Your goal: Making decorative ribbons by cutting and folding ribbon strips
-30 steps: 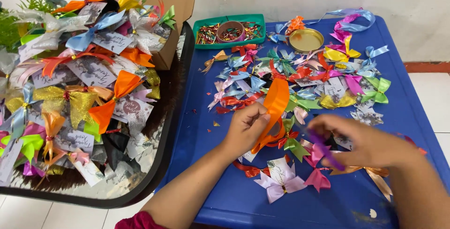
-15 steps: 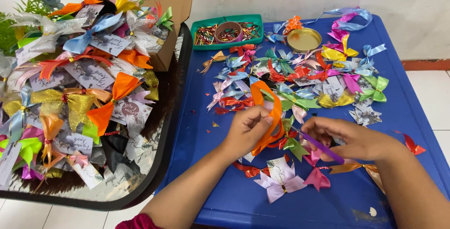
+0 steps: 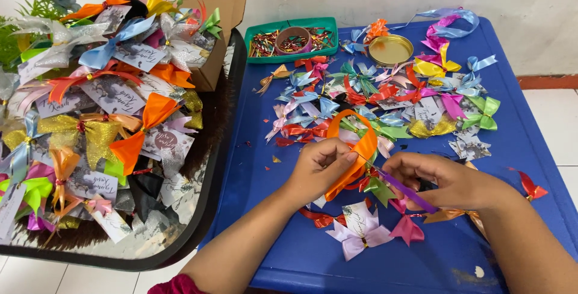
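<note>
While both hands work over the blue table (image 3: 530, 149), the left hand (image 3: 319, 170) pinches the waist of an orange ribbon loop (image 3: 361, 143), fingers closed tight on the gather so the loop stands up and arches over the heap of finished bows. Right hand (image 3: 448, 179) lies just beside it, fingers curled shut around a purple strip (image 3: 402, 188) that runs slantwise from the orange gather toward the wrist; held taut, apparently, so it can bind the pinched middle, though the contact point is partly hidden by the thumb. Loose bows (image 3: 385, 89) in many colours are spread across the far half of the table, within reach. Pale lilac bow (image 3: 359, 237) and pink one (image 3: 408, 229) lie near the table's front edge below the hands. Green tray (image 3: 256, 53) of small metallic twists sits at the far edge beside a gold lid (image 3: 391, 49). To the left, a dark round tray (image 3: 211, 210) is piled with bows tied to cards.
</note>
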